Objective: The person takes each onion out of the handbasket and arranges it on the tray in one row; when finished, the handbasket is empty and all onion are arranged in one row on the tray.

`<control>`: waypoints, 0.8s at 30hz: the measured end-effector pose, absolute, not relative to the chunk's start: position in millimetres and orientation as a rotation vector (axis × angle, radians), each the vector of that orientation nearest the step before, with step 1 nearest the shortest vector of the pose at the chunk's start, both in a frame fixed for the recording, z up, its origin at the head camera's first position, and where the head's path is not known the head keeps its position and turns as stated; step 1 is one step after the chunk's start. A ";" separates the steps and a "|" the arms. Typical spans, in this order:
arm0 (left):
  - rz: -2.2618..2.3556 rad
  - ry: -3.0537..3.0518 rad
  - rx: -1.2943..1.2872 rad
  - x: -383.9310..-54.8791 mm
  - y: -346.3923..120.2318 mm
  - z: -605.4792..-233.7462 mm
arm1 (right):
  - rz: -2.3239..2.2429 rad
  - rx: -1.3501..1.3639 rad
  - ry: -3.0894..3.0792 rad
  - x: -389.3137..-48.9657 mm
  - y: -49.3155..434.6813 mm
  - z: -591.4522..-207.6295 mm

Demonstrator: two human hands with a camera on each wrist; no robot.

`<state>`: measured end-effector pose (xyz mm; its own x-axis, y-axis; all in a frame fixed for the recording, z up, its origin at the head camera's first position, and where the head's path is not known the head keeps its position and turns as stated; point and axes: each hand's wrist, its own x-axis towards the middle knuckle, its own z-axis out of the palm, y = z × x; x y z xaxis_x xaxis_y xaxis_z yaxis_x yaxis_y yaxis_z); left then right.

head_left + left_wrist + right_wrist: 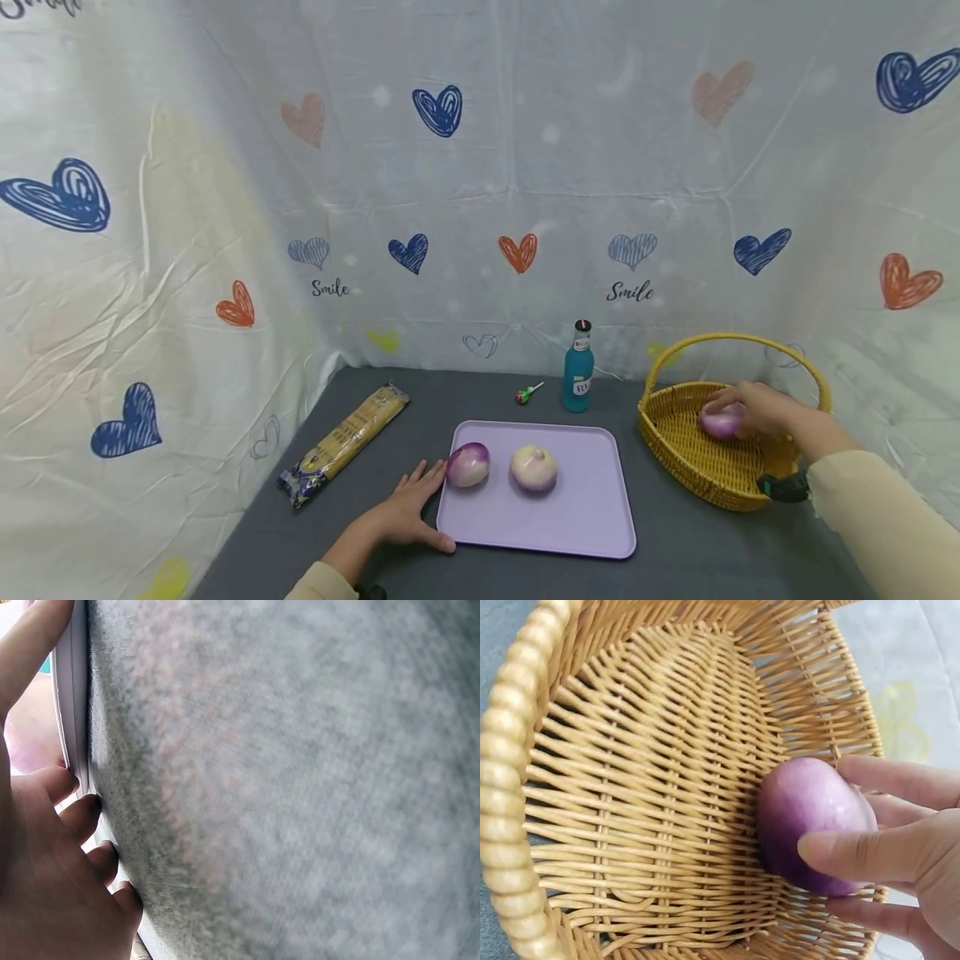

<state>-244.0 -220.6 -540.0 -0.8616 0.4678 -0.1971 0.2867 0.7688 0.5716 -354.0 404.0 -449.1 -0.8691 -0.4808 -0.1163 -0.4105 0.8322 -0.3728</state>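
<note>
Inside the yellow wicker basket [675,454], my right hand [765,412] grips a purple onion [814,825], thumb on one side and fingers round the other. The onion is close over the woven bottom. My left hand [408,508] rests at the left edge of a lilac tray [577,525], fingers spread and straight, fingertips and thumb tip right at its rim. On the tray lie a purple-and-white onion [468,465], close to the left fingertips, and a paler onion [534,468] near the middle.
A blue bottle [577,371] stands behind the tray, with a lollipop [528,393] lying to its left. A long pack of noodles [345,442] lies at the left of the dark table [300,558]. The basket's arched handle [738,337] rises above the right hand. A heart-printed sheet [480,167] hangs behind.
</note>
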 end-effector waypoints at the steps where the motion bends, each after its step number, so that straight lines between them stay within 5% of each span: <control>1: 0.778 2.634 0.584 -243.6 -220.3 -539.5 | -0.510 -0.700 2.810 -354.3 404.0 -449.0; 24: 0.790 2.643 0.594 -241.7 -218.2 -539.5 | -0.679 -0.808 2.803 -341.9 388.4 -407.8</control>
